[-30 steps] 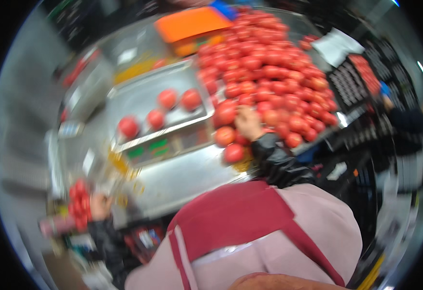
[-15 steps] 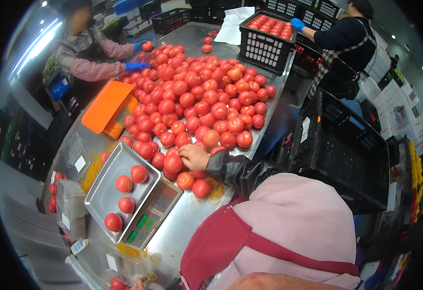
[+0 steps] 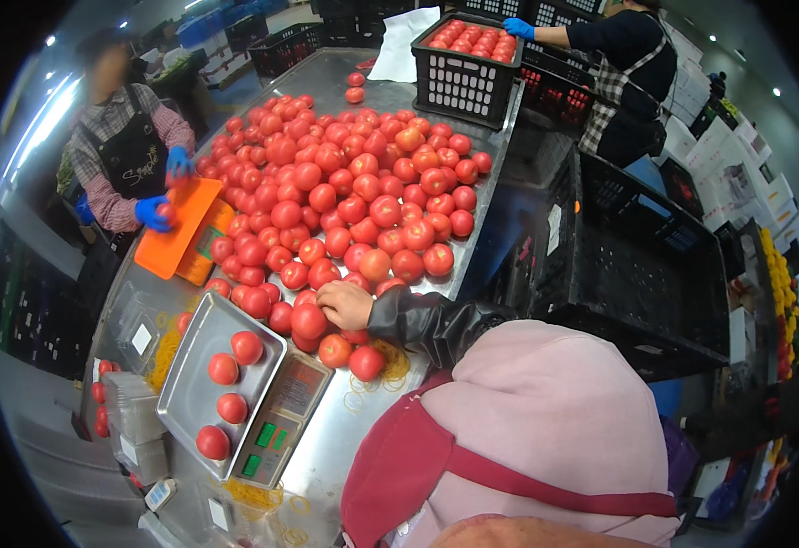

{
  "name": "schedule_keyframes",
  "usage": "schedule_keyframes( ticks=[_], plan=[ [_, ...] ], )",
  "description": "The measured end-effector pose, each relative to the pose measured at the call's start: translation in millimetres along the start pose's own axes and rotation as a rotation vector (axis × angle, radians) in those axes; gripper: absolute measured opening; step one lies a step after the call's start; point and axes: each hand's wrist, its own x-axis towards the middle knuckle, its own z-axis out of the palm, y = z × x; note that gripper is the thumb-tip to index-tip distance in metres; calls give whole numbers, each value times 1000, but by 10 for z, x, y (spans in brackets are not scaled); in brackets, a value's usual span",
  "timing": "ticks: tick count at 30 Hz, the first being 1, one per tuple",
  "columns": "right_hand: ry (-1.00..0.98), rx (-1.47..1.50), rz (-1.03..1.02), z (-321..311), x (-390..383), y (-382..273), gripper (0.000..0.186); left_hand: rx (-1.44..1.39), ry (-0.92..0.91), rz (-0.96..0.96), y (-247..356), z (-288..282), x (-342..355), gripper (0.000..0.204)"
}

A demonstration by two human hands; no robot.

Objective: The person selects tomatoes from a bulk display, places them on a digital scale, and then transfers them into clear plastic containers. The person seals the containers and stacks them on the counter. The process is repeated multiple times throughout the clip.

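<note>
My right hand [image 3: 346, 305] reaches in from the right in a black sleeve, at the near edge of a large heap of red tomatoes [image 3: 360, 191]. Its fingers curl against a tomato [image 3: 308, 321]; the fingertips are partly hidden. Left of it stands a scale [image 3: 292, 395] with green displays, its steel tray [image 3: 200, 334] bearing several tomatoes spaced apart. Two tomatoes, one orange-red [image 3: 335, 351] and one red [image 3: 367, 363], lie between the scale and my sleeve. My left hand is out of view.
Clear plastic boxes [image 3: 133, 406] and yellow rubber bands [image 3: 164, 358] lie left of the scale. Across the table a blue-gloved co-worker [image 3: 126, 164] handles tomatoes by an orange scale [image 3: 173, 233]. Another stands by a tomato-filled black crate [image 3: 463, 84]. Black crates [image 3: 637, 274] stand at my right.
The view has shifted, so the table sits a little further left. The co-worker at left has drawn both hands back over the orange scale with tomatoes. My left fingers have left the lower edge.
</note>
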Motion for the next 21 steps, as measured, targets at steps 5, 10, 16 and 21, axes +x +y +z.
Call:
schedule_keyframes(
  ticks=[5, 10, 16, 21],
  plan=[
    [-27, -19, 81, -106, -19, 23, 16, -804, -452, 63, 1388, 465, -313, 36],
    [180, 98, -94, -103, 566, -641, 26, -881, -1118, -77, 2058, 173, 49, 45],
    [-137, 72, -236, 359, 984, -1179, 49, -783, -482, 19, 2001, 466, 1042, 44],
    [-330, 60, -152, 686, 937, -1291, 61, -490, -417, -71, 1304, 1419, 1371, 46]
  ],
)
